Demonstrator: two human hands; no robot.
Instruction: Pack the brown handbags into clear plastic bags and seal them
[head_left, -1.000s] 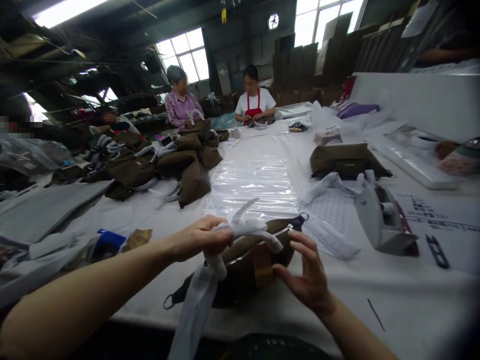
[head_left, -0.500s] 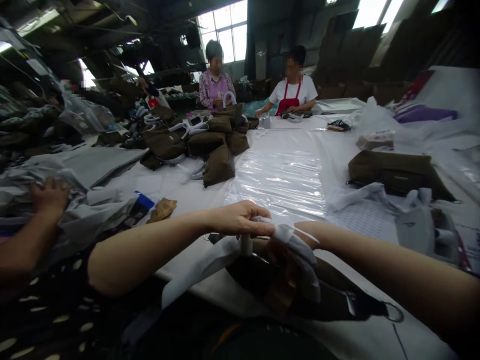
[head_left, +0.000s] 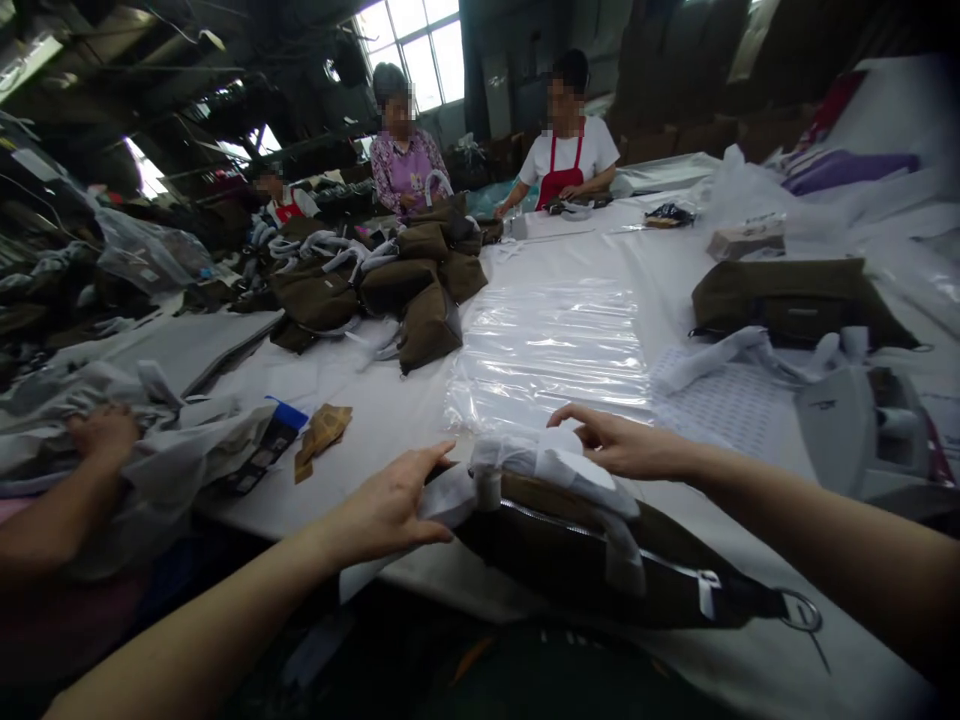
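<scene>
So, the zipped olive bag (head_left: 577, 550) lies on its side on the white-covered worktop (head_left: 862, 625), directly in front of the person. Its white wrapped handle (head_left: 532, 465) sits on top. The left hand (head_left: 386, 505) is open in a wide grip at the bag's near end, and the right hand (head_left: 626, 445) hovers at the handle in a loose, open grip; neither is holding anything. Beyond lies a clear plastic sheet (head_left: 547, 355), with a grey iron (head_left: 840, 430) to the right. Another person's hand (head_left: 105, 435) rests on grey cloth (head_left: 172, 445) at left.
</scene>
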